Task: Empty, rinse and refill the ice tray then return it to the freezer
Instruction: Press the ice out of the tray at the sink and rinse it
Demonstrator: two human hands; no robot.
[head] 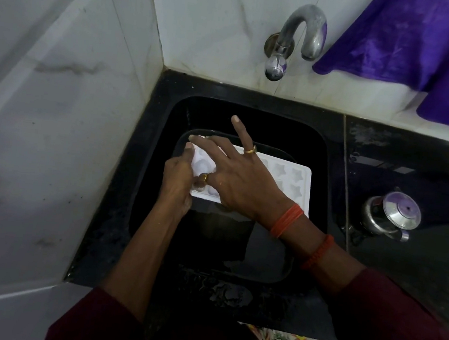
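White ice tray (295,187) sits in the sink (316,141); fingers of the left hand (179,177) grip its end, those of the right hand (240,181) lie straight across it; rinsing and refilling likely remain.

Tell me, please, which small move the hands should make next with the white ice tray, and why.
Probably flex the left end of the ice tray to loosen its contents over the black basin. The left hand grips that end, the right hand lies spread across it, the tray sits above the basin, and no water runs from the tap.
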